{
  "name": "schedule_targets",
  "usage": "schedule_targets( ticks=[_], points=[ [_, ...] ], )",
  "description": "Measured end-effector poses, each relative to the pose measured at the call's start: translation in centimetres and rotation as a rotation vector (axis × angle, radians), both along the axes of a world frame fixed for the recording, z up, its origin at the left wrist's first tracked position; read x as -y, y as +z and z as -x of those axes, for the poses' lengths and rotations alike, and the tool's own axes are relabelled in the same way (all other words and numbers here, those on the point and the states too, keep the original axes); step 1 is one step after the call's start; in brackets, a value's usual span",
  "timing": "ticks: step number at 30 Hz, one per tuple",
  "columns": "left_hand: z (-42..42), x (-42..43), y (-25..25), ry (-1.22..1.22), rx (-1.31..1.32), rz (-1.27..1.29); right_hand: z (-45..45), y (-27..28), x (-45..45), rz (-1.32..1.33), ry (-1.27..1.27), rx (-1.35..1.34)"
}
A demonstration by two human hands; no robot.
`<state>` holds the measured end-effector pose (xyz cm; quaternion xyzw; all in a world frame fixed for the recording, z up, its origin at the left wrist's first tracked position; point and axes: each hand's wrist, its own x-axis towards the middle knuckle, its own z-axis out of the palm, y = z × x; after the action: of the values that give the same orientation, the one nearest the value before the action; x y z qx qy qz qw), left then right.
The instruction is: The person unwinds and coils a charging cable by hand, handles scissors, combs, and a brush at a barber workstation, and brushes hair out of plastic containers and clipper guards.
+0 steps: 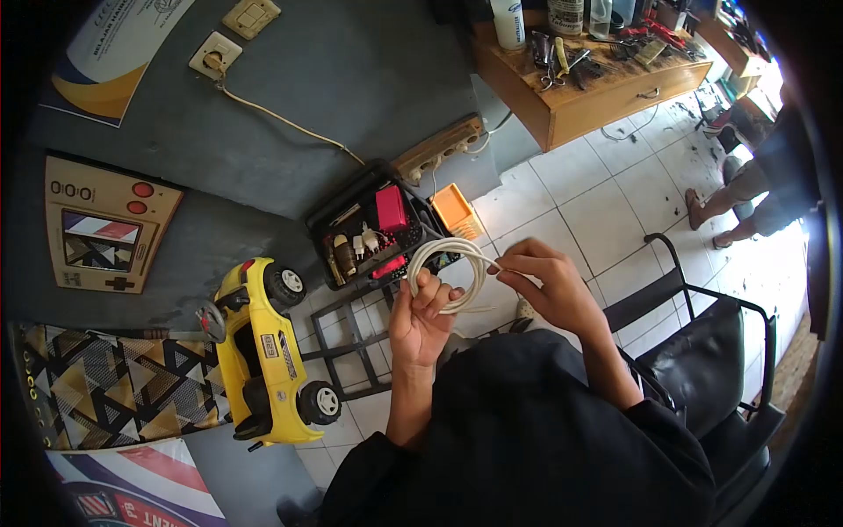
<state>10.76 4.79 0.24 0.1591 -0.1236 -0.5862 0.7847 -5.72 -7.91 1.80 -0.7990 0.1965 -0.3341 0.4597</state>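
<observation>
A white cable (481, 279) is wound into a loose coil in front of me. My left hand (423, 318) is closed round the coil's left and lower side, its fingers curled through the loop. Off the coil's right side, my right hand (546, 279) pinches a length of the same cable between thumb and fingers. Just beyond the hands sits a black tray (318, 220) with a pink box (392, 208), white plugs (367, 239) and hair clippers (343, 255) in it. Part of the tray's near side is hidden by the coil.
A yellow toy car (279, 360) stands at left by a black metal frame (356, 338). An orange container (452, 207) lies near a power strip (442, 149). A wooden drawer table (615, 101) holds scissors and bottles. A black chair (694, 351) is at right; another person's legs (738, 198) are behind it.
</observation>
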Motion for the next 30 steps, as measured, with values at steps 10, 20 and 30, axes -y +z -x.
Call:
schedule_targets(
  ticks=[10,20,30],
  points=[
    [-0.7,-0.9,-0.7,0.010,-0.152,0.055,-3.8,-3.7,-3.1,-0.619,-0.050,0.027],
    [-2.0,-2.0,-1.5,-0.020,-0.265,0.006,-5.3,-4.9,-6.3,-0.975,0.121,0.193],
    [-1.6,-2.9,-2.2,0.123,0.517,-0.454,-4.1,-5.0,-7.4,-1.304,0.219,0.712]
  ],
)
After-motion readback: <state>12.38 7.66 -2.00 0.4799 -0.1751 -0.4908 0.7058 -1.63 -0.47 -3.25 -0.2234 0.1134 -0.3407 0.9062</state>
